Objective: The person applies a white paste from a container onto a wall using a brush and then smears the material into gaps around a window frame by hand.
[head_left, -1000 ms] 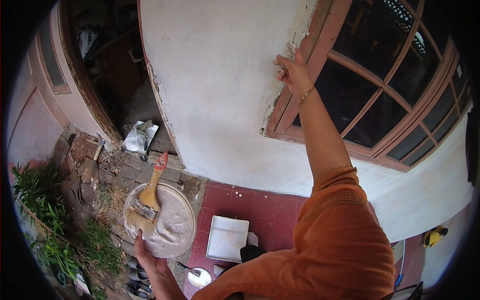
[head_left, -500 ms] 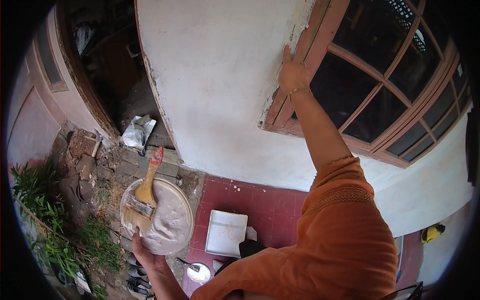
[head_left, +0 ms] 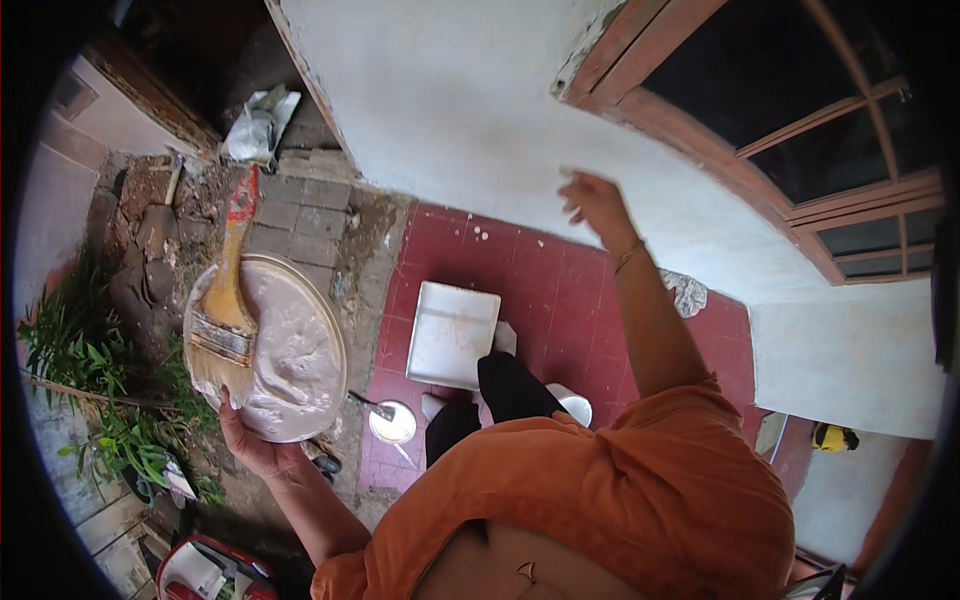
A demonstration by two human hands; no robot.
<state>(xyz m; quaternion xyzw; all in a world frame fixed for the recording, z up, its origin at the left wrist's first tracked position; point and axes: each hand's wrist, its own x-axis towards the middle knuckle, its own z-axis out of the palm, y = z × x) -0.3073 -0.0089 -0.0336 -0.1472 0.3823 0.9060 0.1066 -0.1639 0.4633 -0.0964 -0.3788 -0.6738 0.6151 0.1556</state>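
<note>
My left hand (head_left: 258,440) grips a round container (head_left: 290,360) of pale, creamy paste. Across it lies a wide paintbrush (head_left: 220,315), its bristles in the paste near my fingertips and its red-tipped handle pointing up. My right hand (head_left: 595,208) is raised in front of the white wall (head_left: 450,90), fingers apart and slightly bent, slightly blurred, with nothing visible in it. The pink wooden window frame (head_left: 680,130) is above and right of that hand.
A white tray (head_left: 452,335) and a paint lid (head_left: 392,421) lie on red tiles (head_left: 540,310) by my feet. At left are plants (head_left: 120,445), rubble (head_left: 140,240), a shovel (head_left: 160,225) and an open doorway with a white sack (head_left: 255,125). A red object (head_left: 205,570) is bottom left.
My right hand has come away from the window edge and dropped lower. The view has tipped downward, showing more floor and my body. The container stays in my left hand.
</note>
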